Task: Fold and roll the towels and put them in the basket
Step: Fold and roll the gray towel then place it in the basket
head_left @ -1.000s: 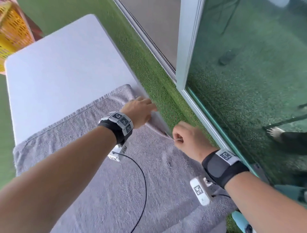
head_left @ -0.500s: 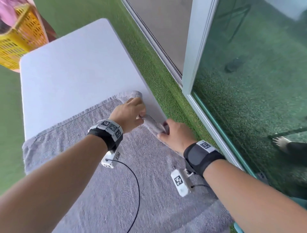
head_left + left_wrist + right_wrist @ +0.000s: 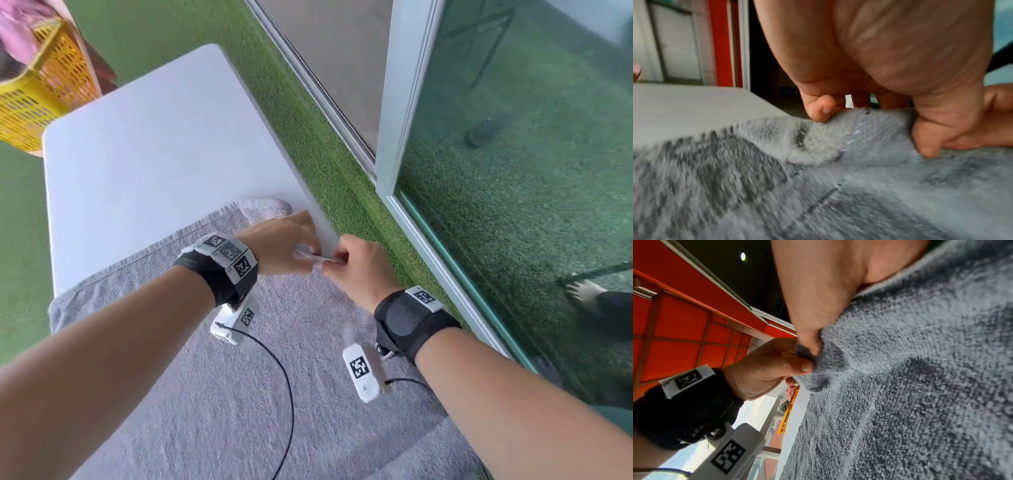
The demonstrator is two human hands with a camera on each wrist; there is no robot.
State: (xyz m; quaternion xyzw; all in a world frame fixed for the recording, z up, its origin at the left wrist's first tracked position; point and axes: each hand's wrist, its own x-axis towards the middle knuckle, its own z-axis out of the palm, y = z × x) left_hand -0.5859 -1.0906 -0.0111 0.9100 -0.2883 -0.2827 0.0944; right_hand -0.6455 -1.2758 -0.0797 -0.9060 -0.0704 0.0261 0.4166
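A grey terry-cloth towel (image 3: 260,377) lies spread flat over the near end of a white rectangular folding table (image 3: 147,150), its far hem running across the tabletop and its near part reaching the table's front. Both hands meet at the towel's right-hand edge, by the table's long side next to the green artificial turf (image 3: 308,113). The left hand (image 3: 281,245) has its fingers curled over the hem, thumb and fingertips pinching a small raised fold of cloth. The right hand (image 3: 359,270), touching the left, is closed on the same edge, its thumb (image 3: 809,344) pressing a bunched bit of towel against the fingers. Beyond the table's far left corner stands a yellow perforated plastic basket (image 3: 37,99), well apart from the towel. A glass sliding door with a pale frame (image 3: 407,102) runs alongside the turf, to the table's right.
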